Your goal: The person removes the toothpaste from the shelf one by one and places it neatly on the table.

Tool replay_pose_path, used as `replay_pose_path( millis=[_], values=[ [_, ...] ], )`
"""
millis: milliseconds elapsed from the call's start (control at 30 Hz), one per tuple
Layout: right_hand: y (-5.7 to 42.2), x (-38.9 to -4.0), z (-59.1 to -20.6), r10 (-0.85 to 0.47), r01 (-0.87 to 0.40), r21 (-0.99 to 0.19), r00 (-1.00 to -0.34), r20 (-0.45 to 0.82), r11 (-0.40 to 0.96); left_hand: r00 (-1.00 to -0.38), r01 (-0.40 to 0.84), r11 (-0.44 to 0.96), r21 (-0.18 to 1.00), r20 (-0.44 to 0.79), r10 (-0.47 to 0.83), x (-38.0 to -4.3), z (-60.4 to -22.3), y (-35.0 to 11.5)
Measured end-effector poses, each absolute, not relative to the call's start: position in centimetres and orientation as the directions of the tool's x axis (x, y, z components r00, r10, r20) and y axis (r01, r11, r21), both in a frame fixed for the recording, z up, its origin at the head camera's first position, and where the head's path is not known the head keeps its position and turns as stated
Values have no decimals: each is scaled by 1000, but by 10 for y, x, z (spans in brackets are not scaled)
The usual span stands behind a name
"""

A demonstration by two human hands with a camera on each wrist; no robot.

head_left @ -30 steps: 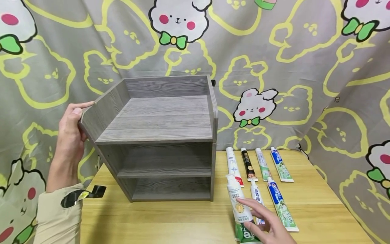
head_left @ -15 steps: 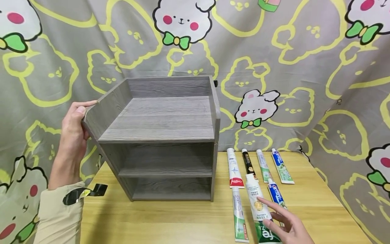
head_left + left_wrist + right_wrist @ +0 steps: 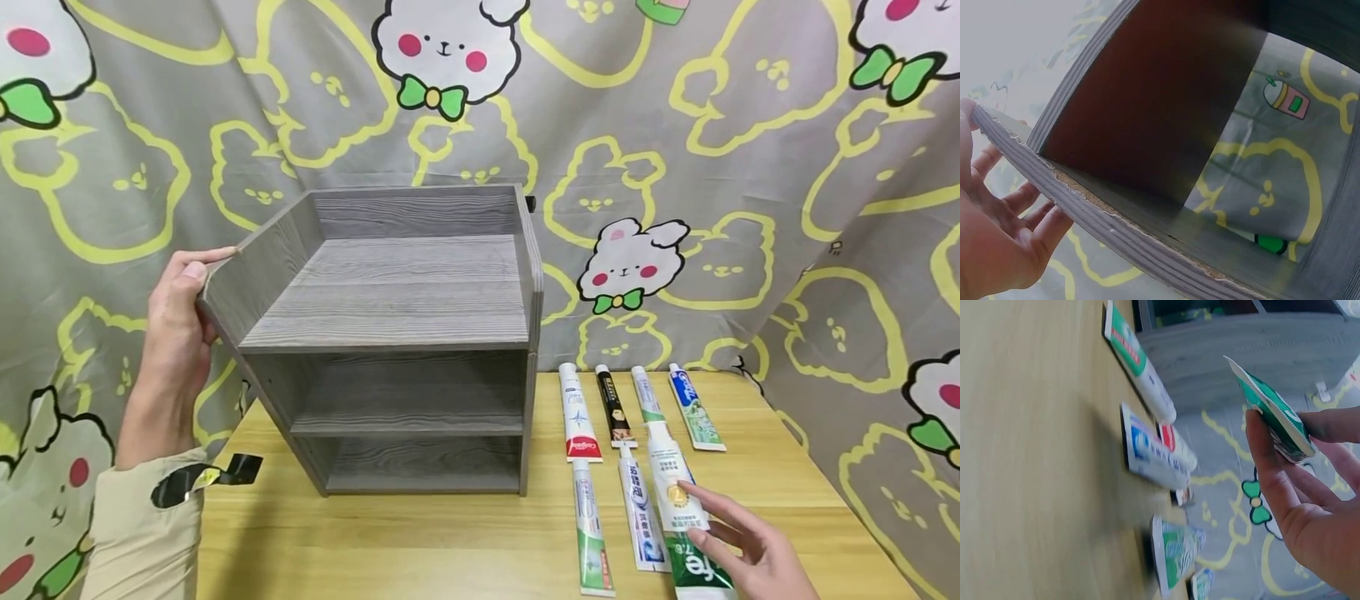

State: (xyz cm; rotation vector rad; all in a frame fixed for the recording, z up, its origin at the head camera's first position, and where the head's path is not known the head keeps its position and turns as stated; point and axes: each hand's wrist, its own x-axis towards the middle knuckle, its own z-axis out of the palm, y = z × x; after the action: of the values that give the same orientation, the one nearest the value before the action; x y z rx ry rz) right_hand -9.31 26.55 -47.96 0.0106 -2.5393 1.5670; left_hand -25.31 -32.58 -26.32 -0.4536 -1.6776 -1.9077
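Note:
My left hand point(image 3: 176, 317) grips the upper left side panel of a grey wood-grain shelf point(image 3: 390, 292); in the left wrist view the fingers point(image 3: 1050, 228) are behind the panel edge. With thumb and fingers my right hand point(image 3: 750, 542) pinches a white and green toothpaste tube point(image 3: 678, 508) above the table. The right wrist view shows this green tube point(image 3: 1275, 415) raised off the wood, seen from its flat end. Left of it lie a white and purple toothpaste tube point(image 3: 641, 517) and a white and green one point(image 3: 592, 533). The held tube covers most of a blue tube.
Farther back on the wooden table point(image 3: 420, 550) lie a red and white Colgate tube point(image 3: 577, 417), a black tube point(image 3: 615, 404), a pale tube point(image 3: 647, 396) and a blue and green tube point(image 3: 697, 408). A patterned curtain point(image 3: 720, 167) hangs behind and beside the table.
My right hand has moved to the right with the toothpaste tube, uncovering the white and green tube, then the white and purple one. My left hand keeps its grip on the shelf.

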Motion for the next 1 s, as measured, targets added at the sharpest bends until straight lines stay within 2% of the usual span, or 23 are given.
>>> replay_pose_path(
  millis=[333,567,700,1000],
  values=[
    [293,-95,-485,133,-96,-880,-975,177,466,-791,606,-110,788,582,-191,-254,-262,-324],
    [317,-100,-488,210,90,-906,-978,-1,413,-798,595,-119,795,566,-209,-255,-262,-323],
    [335,-102,-490,259,215,-854,-961,-98,474,-799,591,-111,799,560,-221,-255,-262,-321],
    [360,-107,-502,241,263,-731,-961,-138,629,-799,590,-110,800,559,-221,-253,-263,-322]
  ],
)
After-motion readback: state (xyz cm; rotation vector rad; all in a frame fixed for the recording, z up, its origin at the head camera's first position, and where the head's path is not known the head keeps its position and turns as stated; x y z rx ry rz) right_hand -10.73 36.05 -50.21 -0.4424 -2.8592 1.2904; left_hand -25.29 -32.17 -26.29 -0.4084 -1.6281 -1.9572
